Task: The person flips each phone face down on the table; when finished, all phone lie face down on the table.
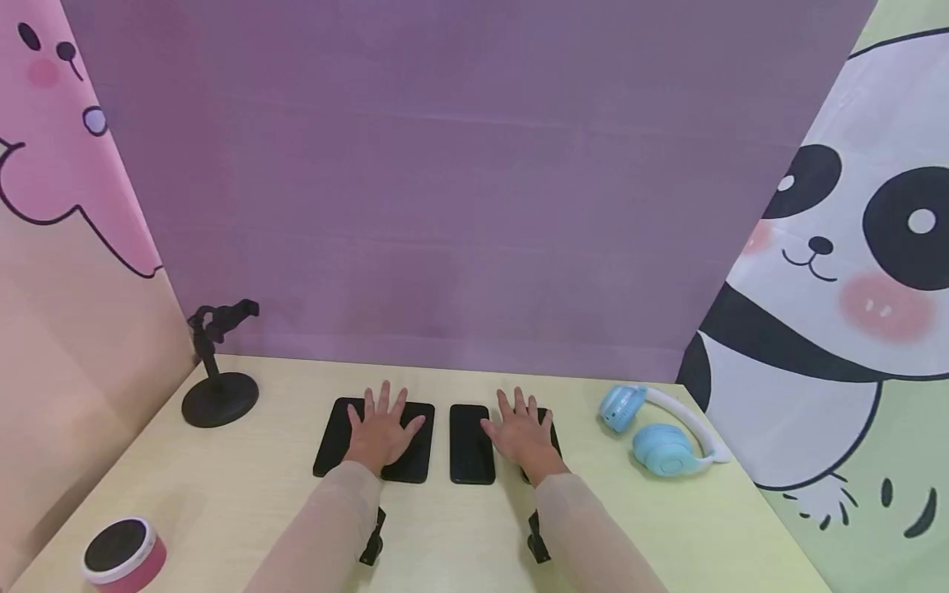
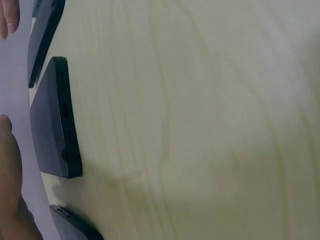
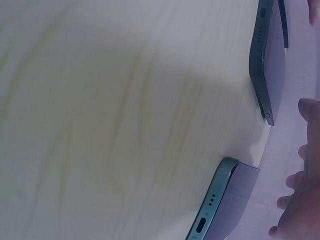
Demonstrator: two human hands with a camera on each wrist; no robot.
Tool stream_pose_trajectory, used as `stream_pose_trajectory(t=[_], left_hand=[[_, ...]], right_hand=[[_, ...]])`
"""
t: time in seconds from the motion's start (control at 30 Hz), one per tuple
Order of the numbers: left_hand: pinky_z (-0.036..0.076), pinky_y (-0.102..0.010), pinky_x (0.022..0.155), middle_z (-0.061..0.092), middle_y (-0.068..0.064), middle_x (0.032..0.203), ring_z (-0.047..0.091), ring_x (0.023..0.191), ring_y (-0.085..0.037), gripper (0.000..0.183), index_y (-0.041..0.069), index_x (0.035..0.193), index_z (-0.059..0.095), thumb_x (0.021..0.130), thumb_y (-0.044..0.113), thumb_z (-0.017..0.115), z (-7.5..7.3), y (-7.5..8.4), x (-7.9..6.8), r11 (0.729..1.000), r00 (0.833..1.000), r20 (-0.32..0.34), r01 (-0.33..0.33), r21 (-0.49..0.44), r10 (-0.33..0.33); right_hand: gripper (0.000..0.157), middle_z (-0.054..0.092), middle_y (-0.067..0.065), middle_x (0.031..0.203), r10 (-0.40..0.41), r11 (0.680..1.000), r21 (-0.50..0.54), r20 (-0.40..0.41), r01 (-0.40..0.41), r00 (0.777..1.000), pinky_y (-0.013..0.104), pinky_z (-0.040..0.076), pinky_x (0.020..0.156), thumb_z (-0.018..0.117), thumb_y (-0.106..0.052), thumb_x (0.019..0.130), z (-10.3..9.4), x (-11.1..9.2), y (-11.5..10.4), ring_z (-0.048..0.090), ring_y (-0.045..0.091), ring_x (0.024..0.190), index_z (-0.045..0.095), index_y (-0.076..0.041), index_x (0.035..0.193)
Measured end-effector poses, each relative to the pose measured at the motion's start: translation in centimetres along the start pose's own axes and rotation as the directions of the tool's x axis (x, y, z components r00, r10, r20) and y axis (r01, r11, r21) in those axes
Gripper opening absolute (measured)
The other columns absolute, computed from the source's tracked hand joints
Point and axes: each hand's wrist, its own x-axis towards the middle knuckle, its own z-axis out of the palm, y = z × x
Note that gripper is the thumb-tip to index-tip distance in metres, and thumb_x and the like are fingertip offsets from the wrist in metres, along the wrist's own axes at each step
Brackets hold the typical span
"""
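Observation:
My left hand (image 1: 380, 436), palm down with fingers spread, overlaps a wide dark tablet-like slab (image 1: 412, 445) in the head view. Its thumb side (image 2: 14, 190) shows raised above the devices in the left wrist view. Over a dark phone (image 1: 554, 436) at the right, my right hand (image 1: 522, 435) is spread flat too. In the right wrist view that hand (image 3: 302, 175) stands apart from the phone's screen (image 3: 235, 200), whose greenish edge has a port. Between the hands lies a black phone (image 1: 471, 445), screen up. Neither hand holds anything.
Blue and white headphones (image 1: 670, 449) lie at the right. A black stand (image 1: 220, 399) is at the back left, and a round pink container with a dark top (image 1: 117, 545) sits front left. A purple backdrop (image 1: 460, 206) rises behind the table. Dark mounts (image 1: 373, 535) are on the wrists.

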Motion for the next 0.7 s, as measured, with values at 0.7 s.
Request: stream_pose_trajectory(t=[0.7], left_hand=[[0.032,-0.05,0.107,0.025,-0.021,0.154,0.028,0.139,-0.038,0.068,0.009,0.155,0.021,0.102,0.043,0.048,1.6,8.1,0.4,0.952,0.97,-0.073,-0.241,-0.191,0.231]], right_hand=[[0.072,0.024,0.033,0.15,0.0,0.955,0.295,-0.042,0.012,0.999,0.062,0.026,0.105,0.051,-0.031,0.102,-2.3,-1.7,4.3,0.026,0.05,0.135,0.014,0.003,0.153]])
